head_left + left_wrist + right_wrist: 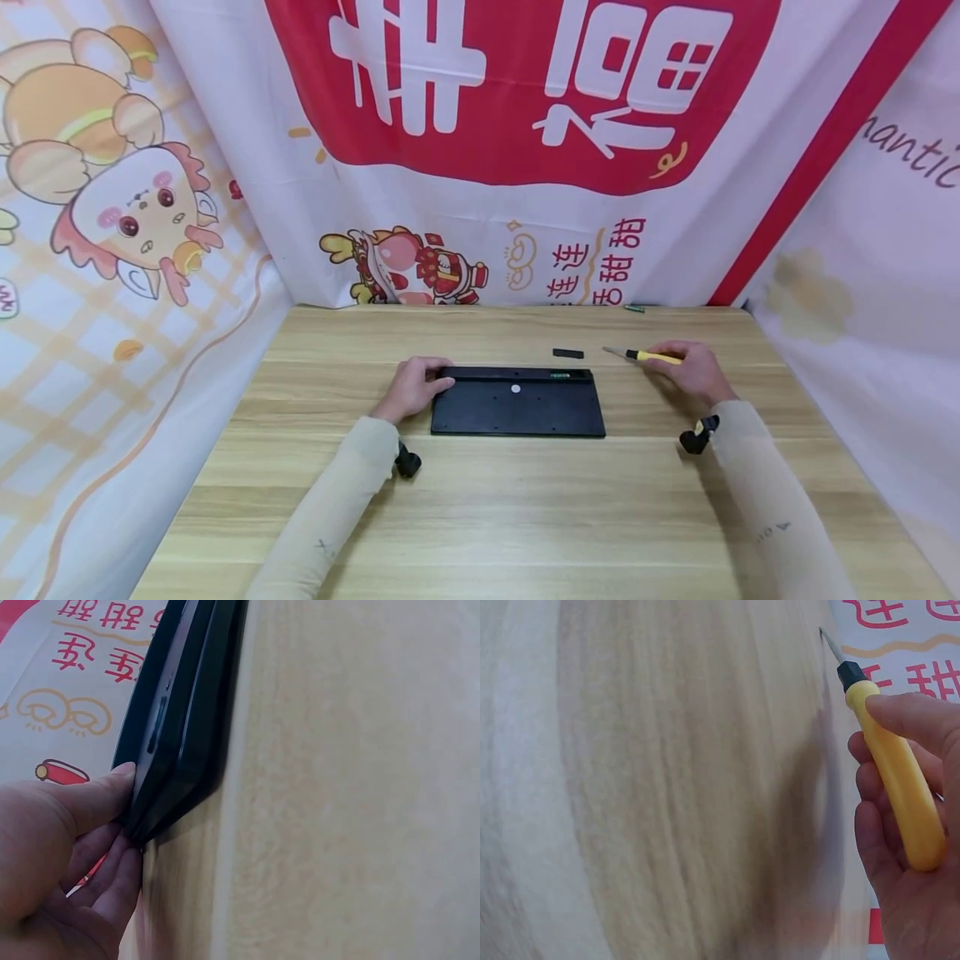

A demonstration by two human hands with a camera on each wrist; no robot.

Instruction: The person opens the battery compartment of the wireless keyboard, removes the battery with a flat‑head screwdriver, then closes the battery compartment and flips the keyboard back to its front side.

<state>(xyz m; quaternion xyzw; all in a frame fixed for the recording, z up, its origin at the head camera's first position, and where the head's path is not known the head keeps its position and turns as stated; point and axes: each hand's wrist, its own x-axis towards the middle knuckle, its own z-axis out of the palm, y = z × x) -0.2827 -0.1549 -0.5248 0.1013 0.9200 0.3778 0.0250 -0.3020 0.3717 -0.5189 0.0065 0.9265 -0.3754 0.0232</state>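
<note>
A black keyboard (517, 412) lies underside up on the table, its battery slot uncovered along the far edge. Something green, like a battery (561, 376), shows in that slot. My left hand (412, 387) pinches the keyboard's far left corner, thumb on the upper face and fingers at the edge, as the left wrist view shows. To the right of the keyboard, my right hand (692, 370) grips a screwdriver (901, 784) by its yellow handle. The thin metal shaft points left, past a black collar. A small black battery cover (567, 353) lies just beyond the keyboard.
At the table's back edge, close to the hanging cloth (525, 225), lies another green battery (634, 308). Printed cloth walls stand along the left, back and right sides of the wooden table (525, 517).
</note>
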